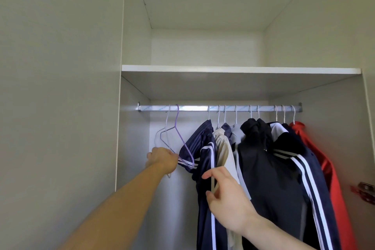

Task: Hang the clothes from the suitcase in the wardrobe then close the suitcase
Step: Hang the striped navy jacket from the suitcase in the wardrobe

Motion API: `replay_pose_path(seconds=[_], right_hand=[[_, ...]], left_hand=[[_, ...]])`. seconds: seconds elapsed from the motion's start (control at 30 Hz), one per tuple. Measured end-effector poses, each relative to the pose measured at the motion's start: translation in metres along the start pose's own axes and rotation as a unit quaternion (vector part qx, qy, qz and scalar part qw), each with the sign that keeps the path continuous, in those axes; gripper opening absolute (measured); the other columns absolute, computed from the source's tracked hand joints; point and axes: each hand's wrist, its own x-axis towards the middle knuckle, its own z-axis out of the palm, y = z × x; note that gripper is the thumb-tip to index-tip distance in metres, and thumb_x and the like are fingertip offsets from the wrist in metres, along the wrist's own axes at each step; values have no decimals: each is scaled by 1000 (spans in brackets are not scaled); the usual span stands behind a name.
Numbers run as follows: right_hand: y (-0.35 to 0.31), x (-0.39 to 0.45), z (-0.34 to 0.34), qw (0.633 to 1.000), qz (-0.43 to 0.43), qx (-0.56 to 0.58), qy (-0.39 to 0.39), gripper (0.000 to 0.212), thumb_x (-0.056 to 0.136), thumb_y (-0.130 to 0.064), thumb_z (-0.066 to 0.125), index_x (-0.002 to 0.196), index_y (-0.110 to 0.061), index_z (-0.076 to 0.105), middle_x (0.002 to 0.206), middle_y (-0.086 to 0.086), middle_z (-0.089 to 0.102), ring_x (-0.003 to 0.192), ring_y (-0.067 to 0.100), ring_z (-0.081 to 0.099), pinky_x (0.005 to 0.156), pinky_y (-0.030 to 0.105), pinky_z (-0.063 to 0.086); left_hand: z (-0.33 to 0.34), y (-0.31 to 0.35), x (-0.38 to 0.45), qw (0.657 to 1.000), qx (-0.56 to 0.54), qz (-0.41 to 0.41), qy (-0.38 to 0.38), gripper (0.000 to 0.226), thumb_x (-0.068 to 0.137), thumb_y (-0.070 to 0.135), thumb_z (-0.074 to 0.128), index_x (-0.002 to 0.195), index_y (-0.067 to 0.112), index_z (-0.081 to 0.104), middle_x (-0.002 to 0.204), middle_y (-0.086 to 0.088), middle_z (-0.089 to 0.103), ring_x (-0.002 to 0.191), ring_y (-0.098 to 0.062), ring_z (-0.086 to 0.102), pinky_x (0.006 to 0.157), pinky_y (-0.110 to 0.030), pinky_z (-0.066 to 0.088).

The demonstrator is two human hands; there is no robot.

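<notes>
The wardrobe's metal rail (192, 108) carries two empty hangers at its left end, a white hanger (156, 137) and a purple hanger (181, 137). My left hand (162, 160) grips their lower parts. Right of them hang a navy garment with white stripes (205, 148), a cream garment (224, 148), a dark striped jacket (284, 168) and a red garment (324, 164). My right hand (225, 195) is in front of the navy garment and pinches a thin pale strip (213, 183) between thumb and forefinger. The suitcase is out of view.
A white shelf (239, 70) runs above the rail, with a bare compartment over it. The wardrobe's left door (60, 107) stands open beside my left arm. A red-marked hinge (363, 191) sticks out at the right edge.
</notes>
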Motion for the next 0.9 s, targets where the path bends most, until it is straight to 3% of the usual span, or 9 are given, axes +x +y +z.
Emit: replay_pose_path(seconds=[0.03,0.1,0.17,0.23,0.37,0.43,0.57,0.7,0.9], right_hand=[[0,-1,-1,1000,0,-1,0,34,89,-18,54,109,-45,48,117,-25,43,75,7,61,76,38,56],[-2,-2,-7,1000,-7,-4,6,35,89,-18,54,108,-45,47,116,-26,42,74,9,60,76,37,56],[-1,-5,-12,1000,-9,-6,7,35,89,-17,55,109,-45,48,117,-26,42,72,12,60,75,37,55],[0,-7,-15,1000,-9,-8,4,36,90,-17,55,111,-45,48,119,-25,41,72,12,59,75,37,56],[8,-11,-20,1000,-8,-13,4,36,88,-16,54,111,-43,49,121,-22,42,74,13,61,75,36,55],[16,-11,-22,1000,-1,-15,6,36,87,-17,54,110,-44,49,122,-23,43,75,13,61,75,34,55],[25,-14,-23,1000,9,-9,7,34,87,-17,56,107,-44,50,122,-23,44,74,14,63,77,34,55],[31,-17,-24,1000,12,7,14,34,88,-15,56,105,-45,51,122,-23,45,71,13,63,79,36,55],[28,-21,-23,1000,5,7,11,32,91,-15,56,107,-42,51,122,-23,43,74,14,61,81,32,53]], left_hand=[[2,4,-4,999,51,-3,15,47,98,53,46,115,19,72,152,-13,41,140,-30,36,115,-43,34],[4,15,-16,981,189,29,42,67,98,64,31,127,15,66,165,-11,8,151,-31,6,121,-48,12],[8,26,-25,942,307,119,73,69,100,60,25,130,11,63,163,-11,14,149,-31,11,120,-49,11],[16,34,-27,927,324,179,55,62,102,53,25,128,11,62,149,-11,39,137,-29,33,114,-44,25],[39,47,-18,989,68,43,-127,74,97,63,37,149,11,35,145,-13,50,128,-34,51,101,-41,46],[47,53,-15,989,-39,-13,-139,78,96,62,40,153,10,23,145,-14,50,125,-35,54,86,-39,51],[50,62,-8,962,-239,-50,-124,42,101,44,46,120,9,59,106,-8,70,74,-20,59,58,-28,49],[41,76,-15,953,-262,-52,-142,51,97,57,47,108,13,69,80,-3,57,65,-20,46,53,-25,33],[34,100,-15,949,-296,-43,-100,47,97,56,52,90,13,70,80,-4,57,55,-18,43,46,-23,34]])
